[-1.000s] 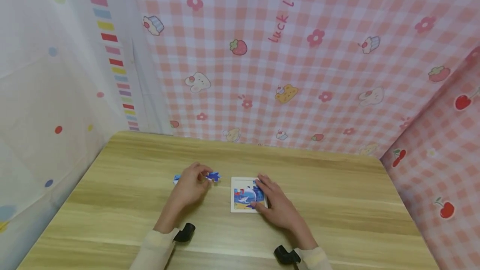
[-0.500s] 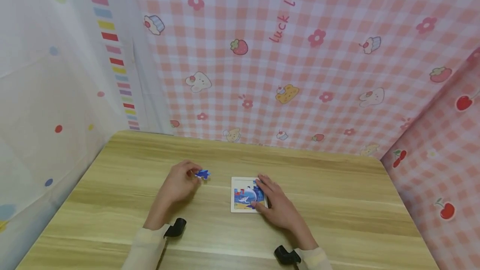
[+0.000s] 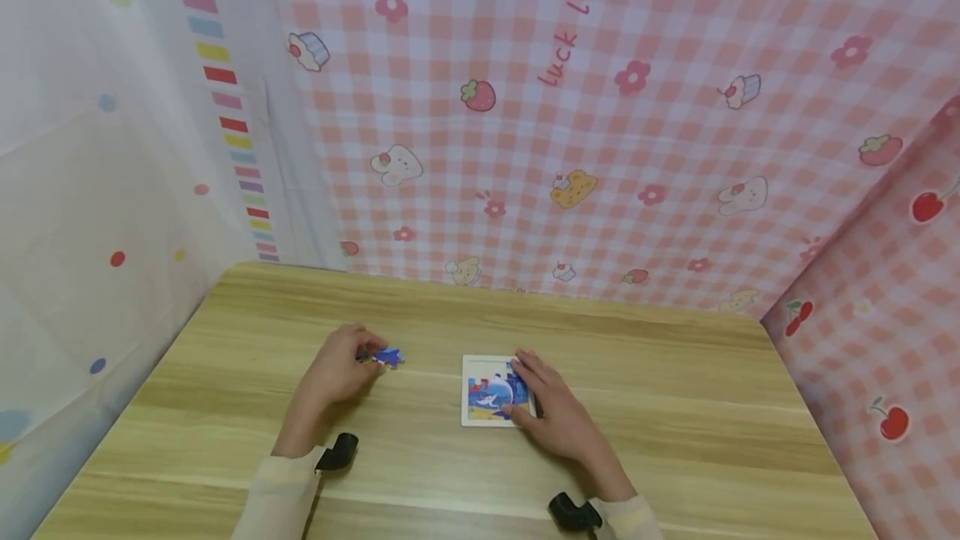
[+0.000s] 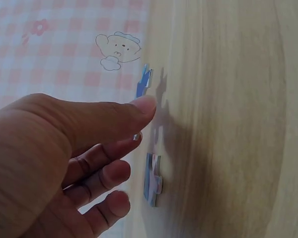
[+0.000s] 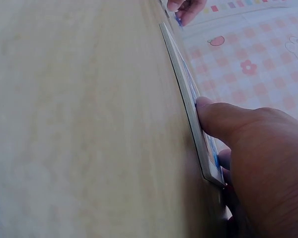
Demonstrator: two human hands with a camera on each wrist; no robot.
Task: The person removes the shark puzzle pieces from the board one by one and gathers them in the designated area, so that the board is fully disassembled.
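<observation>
My left hand (image 3: 339, 363) pinches a blue jigsaw piece (image 3: 388, 357) between thumb and fingers, close over the table. In the left wrist view the held piece (image 4: 143, 83) stands up past the thumb tip, its middle covered. A second jigsaw piece (image 4: 153, 181) lies on the wood below it, mostly hidden by the hand in the head view. My right hand (image 3: 558, 415) rests on the right side of a square, white-framed jigsaw board (image 3: 466, 390) with a sea picture. Its thumb touches the picture near the bottom, and its fingers lie towards the top right corner.
The wooden table (image 3: 675, 407) meets a pink checked cloth (image 3: 517, 140) at its back edge. A pale dotted cloth (image 3: 112, 215) hangs on the left. Black camera mounts (image 3: 573, 512) sit at both wrists.
My left hand has moved left with the blue jigsaw piece, away from the board, over where the second piece lay. My right hand and the board have stayed in place.
</observation>
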